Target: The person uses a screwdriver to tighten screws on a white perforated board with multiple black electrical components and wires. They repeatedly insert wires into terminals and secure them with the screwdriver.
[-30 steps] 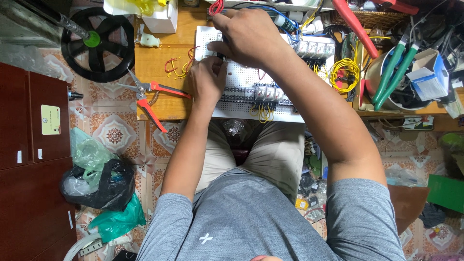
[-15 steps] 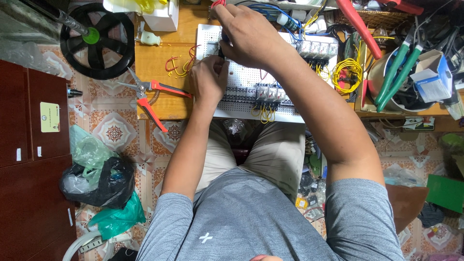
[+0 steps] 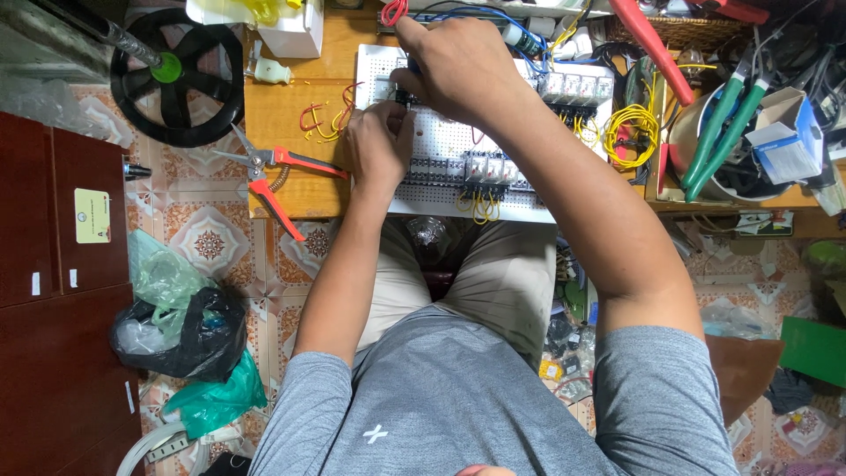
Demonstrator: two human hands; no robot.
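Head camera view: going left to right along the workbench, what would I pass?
Black fan wheel → red-handled cutters → left hand → right hand → yellow wire coil → green-handled pliers.

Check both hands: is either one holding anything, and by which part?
Cannot be told. The left hand and right hand rest curled on the white perforated board, fingertips hidden. A red wire loop shows above the right hand; its grip is unclear.
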